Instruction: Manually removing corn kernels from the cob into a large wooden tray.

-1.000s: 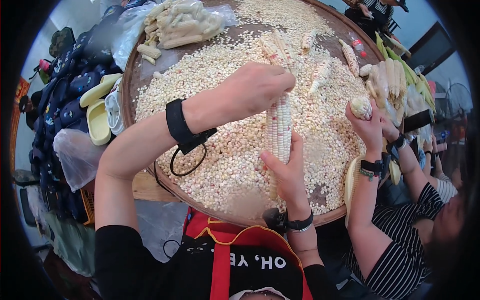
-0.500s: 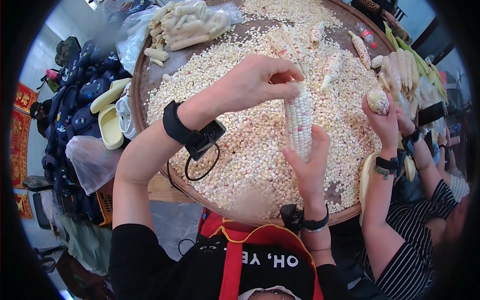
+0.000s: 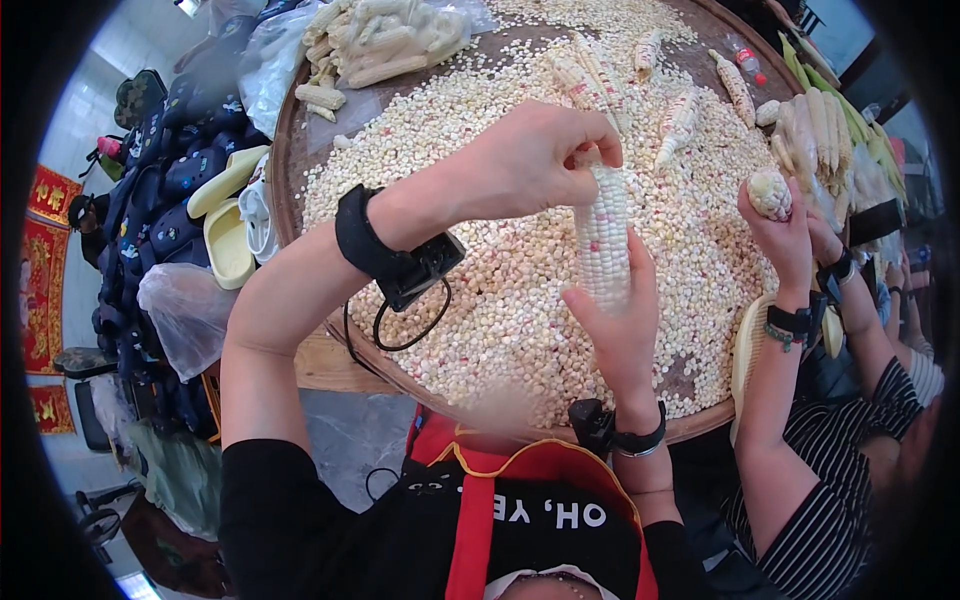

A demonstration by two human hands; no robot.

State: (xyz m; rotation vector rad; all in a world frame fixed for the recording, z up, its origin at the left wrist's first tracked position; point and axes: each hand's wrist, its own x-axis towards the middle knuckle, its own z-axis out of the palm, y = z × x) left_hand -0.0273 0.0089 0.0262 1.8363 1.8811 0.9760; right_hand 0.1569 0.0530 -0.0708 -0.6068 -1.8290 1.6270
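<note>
1. My left hand (image 3: 545,155) is curled, its thumb and fingers pinching the upper end of a corn cob (image 3: 605,235).
2. My right hand (image 3: 628,330) cups the cob's lower end, thumb on one side and fingers on the other; how hard it presses I cannot tell.
3. Taking the cob as the dial's centre, a thick bed of loose kernels (image 3: 450,270) spreads below and around it.
4. Loose cobs (image 3: 678,130) lie on that bed between twelve and two o'clock; bagged cobs (image 3: 395,40) sit between ten and eleven.
5. At three o'clock, a co-worker's hand (image 3: 785,235) grips another cob (image 3: 769,194); kernels fill the gap between us.
6. The round tray's rim (image 3: 700,424) curves close at six, near my right wrist.
7. Beyond its edge, pale yellow slippers (image 3: 230,245) rest at nine, with red wall hangings (image 3: 45,280) farther out.
</note>
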